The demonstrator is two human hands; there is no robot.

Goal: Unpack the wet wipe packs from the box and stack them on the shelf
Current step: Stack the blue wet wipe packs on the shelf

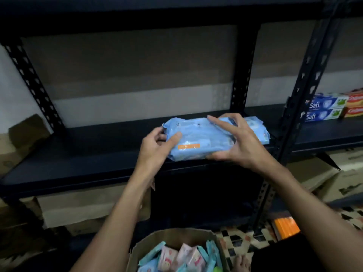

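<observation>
Between both hands' grip, left [157, 143] and right [232, 138], blue pack [198, 137].

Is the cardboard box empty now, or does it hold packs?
Not empty. The open box holds many pink and blue packs.

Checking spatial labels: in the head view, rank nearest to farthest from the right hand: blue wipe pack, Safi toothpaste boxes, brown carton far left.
1. blue wipe pack, in the right hand.
2. Safi toothpaste boxes, shelf at right.
3. brown carton, far left.
</observation>
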